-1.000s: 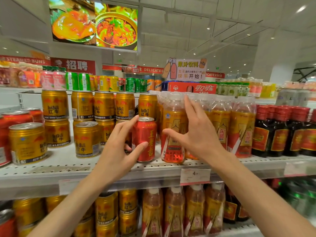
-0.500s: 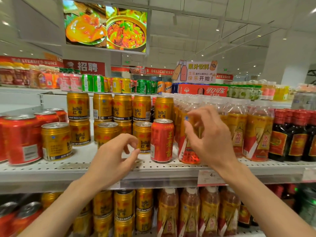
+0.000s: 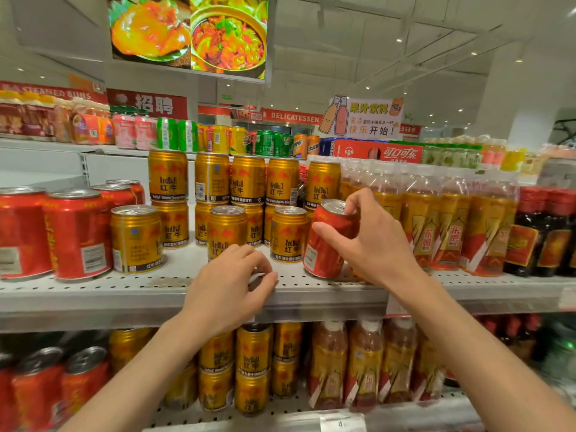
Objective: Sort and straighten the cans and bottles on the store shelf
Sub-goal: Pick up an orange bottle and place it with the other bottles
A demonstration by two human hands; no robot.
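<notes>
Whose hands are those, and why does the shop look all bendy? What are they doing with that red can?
Those hands belong to a person wearing a wide camera on their head, so you see what they see, and the edges look curved. They stand at a store shelf full of drinks. The right hand grips a red can that is tipped to one side, between gold cans and orange bottles. More red cans stand far to the left, so this one probably belongs there. The left hand holds nothing; it is curled by the shelf's front edge.
</notes>
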